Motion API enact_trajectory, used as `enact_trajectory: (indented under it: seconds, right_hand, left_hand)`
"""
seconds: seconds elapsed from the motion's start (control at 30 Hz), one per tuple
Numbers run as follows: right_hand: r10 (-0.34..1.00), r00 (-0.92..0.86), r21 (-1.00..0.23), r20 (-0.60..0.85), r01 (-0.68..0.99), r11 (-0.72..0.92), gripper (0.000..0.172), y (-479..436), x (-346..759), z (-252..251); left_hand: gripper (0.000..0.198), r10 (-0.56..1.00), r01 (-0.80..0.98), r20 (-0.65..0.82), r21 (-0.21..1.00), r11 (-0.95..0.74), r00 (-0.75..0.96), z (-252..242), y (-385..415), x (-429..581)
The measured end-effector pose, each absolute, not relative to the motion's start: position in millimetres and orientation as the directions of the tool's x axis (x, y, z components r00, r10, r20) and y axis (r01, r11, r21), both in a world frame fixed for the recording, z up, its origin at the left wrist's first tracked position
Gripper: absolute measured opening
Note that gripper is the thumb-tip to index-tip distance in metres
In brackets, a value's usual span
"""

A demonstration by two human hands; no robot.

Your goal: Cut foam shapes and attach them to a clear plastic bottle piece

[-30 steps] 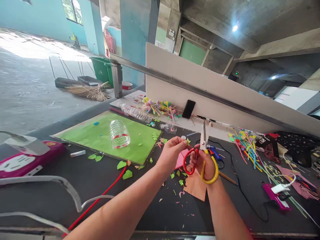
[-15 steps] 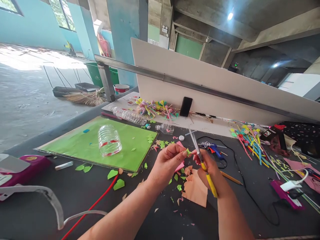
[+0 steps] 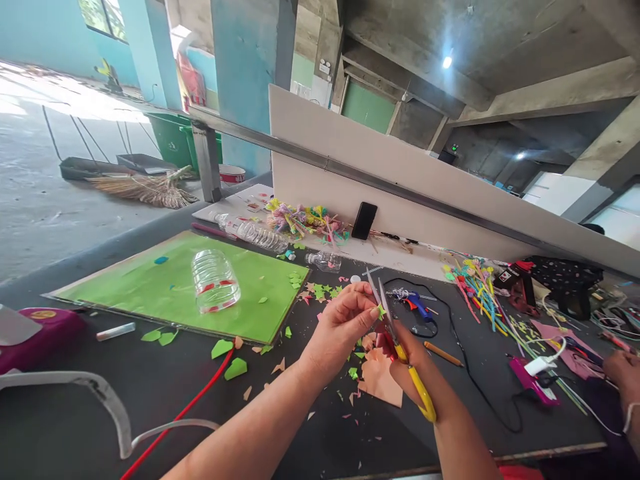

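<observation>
My left hand (image 3: 343, 327) pinches a tiny green paper piece (image 3: 381, 311) between thumb and fingertips. My right hand (image 3: 417, 370) grips scissors (image 3: 395, 340) with red and yellow handles. Their blades are slightly parted and point up and away, right beside the green piece. Both hands hover over the dark table (image 3: 75, 440), above a peach paper sheet (image 3: 380, 380) and scattered paper scraps.
A green sheet (image 3: 150, 287) carries a cut clear bottle half (image 3: 214, 281). A glue gun (image 3: 413, 301), a pencil (image 3: 443, 354), coloured straw pieces (image 3: 475, 287) and a phone (image 3: 363, 221) lie beyond. Another person's hand (image 3: 623, 370) is at the right edge. A red cord (image 3: 185, 408) crosses the near table.
The scissors tilted from upright to leaning away, and their blades closed in on the green piece. Both hands sank slightly toward the table. Another person's hand came into view at the right.
</observation>
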State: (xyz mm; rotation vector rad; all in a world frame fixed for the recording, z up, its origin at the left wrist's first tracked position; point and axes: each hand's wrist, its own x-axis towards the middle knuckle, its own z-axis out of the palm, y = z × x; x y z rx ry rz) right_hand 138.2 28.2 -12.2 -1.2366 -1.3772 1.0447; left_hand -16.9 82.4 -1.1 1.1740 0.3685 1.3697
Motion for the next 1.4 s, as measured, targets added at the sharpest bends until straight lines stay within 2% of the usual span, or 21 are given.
enact_trajectory:
  seconds: [0.1,0.4,0.67,0.83,1.1,1.27,1.4]
  right_hand:
    - [0.996,0.035,-0.962,0.087,0.264,0.075,0.044,19,137,-11]
    - [0.999,0.035,-0.982,0.005,0.19,-0.002,0.035,1,126,-3]
    - [0.985,0.171,-0.986,0.019,0.169,-0.01,0.034,1,131,-24]
    - [0.971,0.239,-0.988,-0.025,0.143,-0.061,0.037,-2,127,-23]
    - [0.958,0.286,-0.992,-0.038,0.102,-0.069,0.033,-2,121,-27]
    - [0.969,0.246,-0.98,0.018,0.194,-0.031,0.033,-2,122,-30]
    - [0.97,0.245,-0.978,0.0,0.201,-0.051,0.03,-3,126,-30]
  left_hand:
    - [0.019,0.866,-0.559,0.39,0.813,-0.165,0.311,-2,81,-15]
    - [0.024,0.878,-0.535,0.307,0.842,-0.071,0.367,-6,80,-14]
    - [0.022,0.868,-0.499,0.328,0.86,-0.11,0.373,-8,80,-14]
    - [0.023,0.869,-0.488,0.299,0.869,-0.078,0.393,-10,81,-12]
    - [0.023,0.882,-0.457,0.286,0.885,-0.092,0.376,-6,78,-13]
    - [0.021,0.884,-0.455,0.29,0.885,-0.101,0.366,-3,76,-14]
    - [0.021,0.885,-0.431,0.288,0.895,-0.113,0.366,0,75,-15]
